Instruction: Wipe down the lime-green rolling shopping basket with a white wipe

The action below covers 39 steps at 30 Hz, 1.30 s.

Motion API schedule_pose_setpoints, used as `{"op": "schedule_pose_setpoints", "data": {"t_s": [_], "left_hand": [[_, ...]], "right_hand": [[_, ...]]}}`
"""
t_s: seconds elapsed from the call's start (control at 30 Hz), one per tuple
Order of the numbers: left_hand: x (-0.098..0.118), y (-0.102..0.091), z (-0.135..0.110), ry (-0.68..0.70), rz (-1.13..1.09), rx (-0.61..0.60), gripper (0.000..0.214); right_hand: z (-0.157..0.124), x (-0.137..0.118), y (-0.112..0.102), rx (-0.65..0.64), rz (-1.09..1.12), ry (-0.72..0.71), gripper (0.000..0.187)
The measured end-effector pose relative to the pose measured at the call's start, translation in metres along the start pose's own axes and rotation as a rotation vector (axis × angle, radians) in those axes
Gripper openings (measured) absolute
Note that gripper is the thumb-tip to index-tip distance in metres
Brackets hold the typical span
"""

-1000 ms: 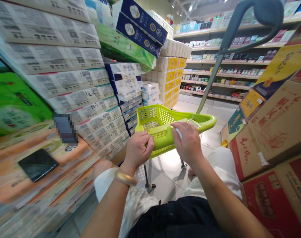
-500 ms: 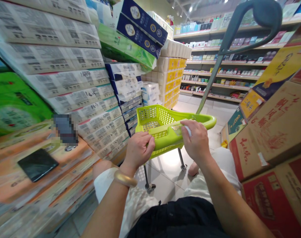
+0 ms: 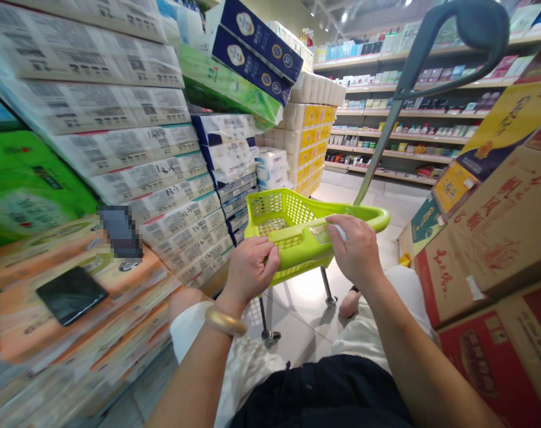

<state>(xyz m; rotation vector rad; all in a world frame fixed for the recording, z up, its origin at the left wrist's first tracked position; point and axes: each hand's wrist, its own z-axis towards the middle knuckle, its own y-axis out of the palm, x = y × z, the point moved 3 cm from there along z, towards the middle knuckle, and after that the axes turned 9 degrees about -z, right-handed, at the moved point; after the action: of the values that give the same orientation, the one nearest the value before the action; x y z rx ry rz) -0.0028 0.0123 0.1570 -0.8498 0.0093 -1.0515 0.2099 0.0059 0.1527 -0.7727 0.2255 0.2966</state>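
Note:
A lime-green plastic shopping basket (image 3: 292, 252) with lattice walls stands in front of me on thin metal legs with casters. My left hand (image 3: 252, 264) is closed on the near corner of its thick rim; a gold bangle circles that wrist. Farther right along the same rim, my right hand (image 3: 355, 246) is wrapped over the edge, beside a pale label set into the rim. Something whitish shows at its thumb, too small to name. From the basket's far side a long grey handle (image 3: 449, 77) rises at a slant to the upper right.
Stacked tissue packs (image 3: 150, 148) rise on the left. A dark phone (image 3: 72, 295) and a pixelated object (image 3: 121, 232) lie on orange packs (image 3: 21, 309). Cardboard cartons (image 3: 497, 226) line the right side. Stocked shelves (image 3: 386, 113) stand behind, across the tiled floor (image 3: 304, 303).
The view has shifted very slightly, so everything sits a little farther right. Both hands keep their places on the basket rim.

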Motion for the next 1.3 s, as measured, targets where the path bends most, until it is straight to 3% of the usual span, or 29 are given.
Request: {"op": "schedule_pose_setpoints", "data": {"t_s": [0.1,0.33,0.43,0.6,0.7,0.93,1.03,1.13,1.3], "left_hand": [[0.0,0.001,0.0,-0.016,0.011,0.002,0.04],[-0.004,0.0,-0.001,0.0,0.001,0.002,0.04],[-0.006,-0.001,-0.001,0.002,0.002,-0.003,0.04],[-0.008,-0.001,0.0,-0.007,0.01,0.006,0.039],[-0.009,0.0,0.001,-0.026,0.01,0.01,0.039],[-0.008,0.003,0.004,-0.037,0.024,0.007,0.039],[-0.008,0.003,0.005,-0.04,0.024,-0.003,0.039],[-0.007,0.003,0.005,-0.03,0.025,-0.006,0.04],[-0.006,0.004,0.004,-0.012,0.021,0.014,0.039]], "right_hand": [[-0.001,-0.005,0.002,0.022,-0.014,-0.012,0.027],[-0.003,-0.051,0.007,-0.08,0.036,-0.191,0.025],[0.004,-0.037,0.006,-0.107,0.029,-0.159,0.027],[0.019,0.008,0.005,-0.067,-0.009,-0.029,0.028],[0.022,0.012,0.007,-0.054,-0.057,-0.003,0.028],[0.018,-0.044,0.011,-0.212,-0.086,-0.197,0.026],[0.02,-0.054,0.012,-0.271,-0.089,-0.236,0.026],[0.025,-0.04,0.012,-0.262,-0.083,-0.2,0.026],[0.038,0.01,0.01,-0.185,-0.118,-0.056,0.026]]}}
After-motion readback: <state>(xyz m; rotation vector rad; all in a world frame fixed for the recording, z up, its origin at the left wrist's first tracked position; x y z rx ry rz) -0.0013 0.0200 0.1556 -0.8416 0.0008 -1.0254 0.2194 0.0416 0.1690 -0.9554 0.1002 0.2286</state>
